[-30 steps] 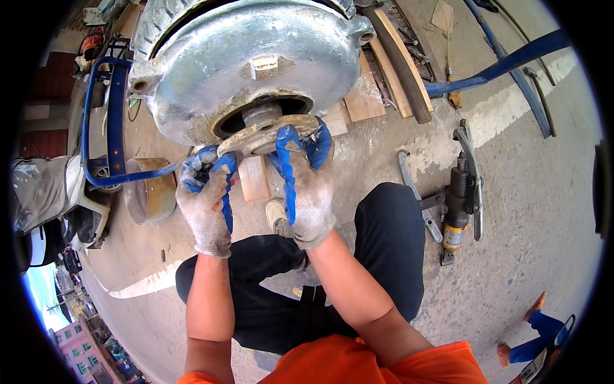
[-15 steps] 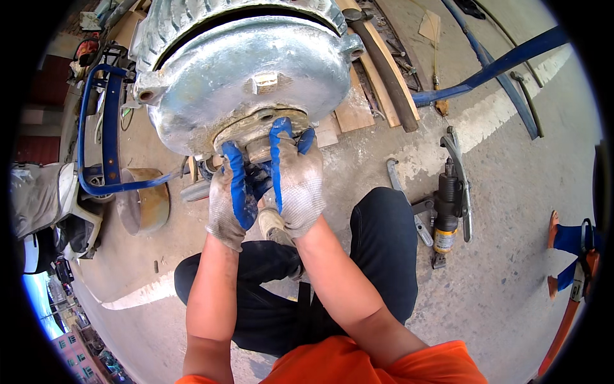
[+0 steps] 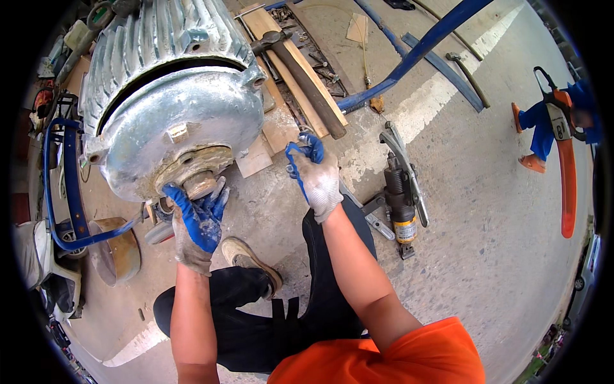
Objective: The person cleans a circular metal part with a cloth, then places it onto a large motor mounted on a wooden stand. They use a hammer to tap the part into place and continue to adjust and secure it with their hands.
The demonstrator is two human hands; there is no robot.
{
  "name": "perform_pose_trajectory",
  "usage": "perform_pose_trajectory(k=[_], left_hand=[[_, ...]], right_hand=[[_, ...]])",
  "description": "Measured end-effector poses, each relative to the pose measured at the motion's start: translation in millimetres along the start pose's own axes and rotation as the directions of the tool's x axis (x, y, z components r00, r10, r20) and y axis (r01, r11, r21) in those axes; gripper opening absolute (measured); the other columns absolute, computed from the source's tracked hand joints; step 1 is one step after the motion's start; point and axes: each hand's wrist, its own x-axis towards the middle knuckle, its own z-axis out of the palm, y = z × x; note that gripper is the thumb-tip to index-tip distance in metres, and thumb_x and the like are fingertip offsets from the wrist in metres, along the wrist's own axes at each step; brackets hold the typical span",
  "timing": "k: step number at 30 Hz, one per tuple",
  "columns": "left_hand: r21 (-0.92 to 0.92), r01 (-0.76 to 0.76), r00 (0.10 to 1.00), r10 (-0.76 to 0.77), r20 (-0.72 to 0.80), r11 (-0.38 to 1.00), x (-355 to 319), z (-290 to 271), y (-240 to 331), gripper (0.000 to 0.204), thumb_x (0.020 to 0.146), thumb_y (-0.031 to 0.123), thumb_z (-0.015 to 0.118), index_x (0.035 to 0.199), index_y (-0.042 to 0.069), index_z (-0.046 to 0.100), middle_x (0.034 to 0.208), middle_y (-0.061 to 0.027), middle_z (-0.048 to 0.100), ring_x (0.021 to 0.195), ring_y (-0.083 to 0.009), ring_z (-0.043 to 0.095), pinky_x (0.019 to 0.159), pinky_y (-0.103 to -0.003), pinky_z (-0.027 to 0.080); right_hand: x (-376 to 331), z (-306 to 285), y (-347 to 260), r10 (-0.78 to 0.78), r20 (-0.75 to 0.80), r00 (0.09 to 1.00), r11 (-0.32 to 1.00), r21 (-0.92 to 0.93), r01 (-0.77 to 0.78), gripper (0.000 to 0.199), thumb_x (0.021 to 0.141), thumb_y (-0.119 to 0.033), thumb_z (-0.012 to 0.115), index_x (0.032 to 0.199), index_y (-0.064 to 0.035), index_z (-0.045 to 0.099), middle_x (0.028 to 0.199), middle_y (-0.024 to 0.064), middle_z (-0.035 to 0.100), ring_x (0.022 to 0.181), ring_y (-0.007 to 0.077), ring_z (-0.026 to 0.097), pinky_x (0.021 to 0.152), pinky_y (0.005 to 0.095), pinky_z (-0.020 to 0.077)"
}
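top (image 3: 390, 355): orange, short-sleeved | trousers (image 3: 246, 342): black | hands (image 3: 316, 171): whitish knit gloves (image 3: 327, 195), blue coating (image 3: 203, 227) | shoe (image 3: 242, 254): beige, brownish sole

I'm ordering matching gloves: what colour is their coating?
Blue, showing best in the head view on the left glove.

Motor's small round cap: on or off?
On: the cap sits against the end cover, no open gap showing between them; whether bolted, cannot tell.

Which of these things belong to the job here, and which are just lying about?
Likely part of the job:
finned motor
collared flange at its front, where the gloved left hand is cupped

Seemingly just lying about:
hammer
wooden boards
rusty metal ring
hydraulic puller, though it may be a tool for this job
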Motion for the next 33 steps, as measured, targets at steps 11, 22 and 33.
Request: perform_pose_trajectory(k=[11, 22, 33], left_hand=[[0.057, -0.026, 1.0, 0.025, 0.009, 0.998, 2, -10, -3, 0.074, 0.081, 0.064, 0.05, 0.132, 0.011, 0.04, 0.125, -0.0112, 0.051, 0.11, -0.0339, 0.053, 0.094, -0.043, 0.046], [-0.003, 0.014, 1.0, -0.014, 0.011, 1.0, -1, -8, -7, 0.069, 0.079, 0.06, 0.057, 0.127, 0.012, 0.045, 0.117, -0.0097, 0.056, 0.101, -0.0324, 0.059, 0.088, -0.045, 0.049], [-0.043, 0.007, 0.992, -0.002, 0.129, 0.999, 2, 0, -5, 0.069, 0.08, 0.057, 0.057, 0.13, 0.011, 0.042, 0.12, -0.0087, 0.055, 0.105, -0.0248, 0.057, 0.09, -0.043, 0.049]], right_hand=[[161, -79, -66, -0.396, 0.031, 0.918, 0.343, -0.922, 0.179, 0.045, 0.077, -0.022, 0.061, 0.119, -0.0086, 0.055, 0.114, 0.0228, 0.056, 0.107, 0.036, 0.055, 0.09, 0.042, 0.0452], [212, -49, -61, -0.132, 0.473, 0.871, -0.548, -0.767, 0.334, 0.028, 0.088, -0.016, 0.045, 0.107, -0.0139, 0.065, 0.114, 0.0132, 0.058, 0.109, 0.027, 0.056, 0.087, 0.0378, 0.0474], [177, -74, -54, -0.666, 0.188, 0.721, 0.056, -0.952, 0.3, 0.028, 0.081, -0.018, 0.054, 0.106, -0.0034, 0.057, 0.112, 0.0206, 0.055, 0.105, 0.0393, 0.051, 0.091, 0.0466, 0.0403]])
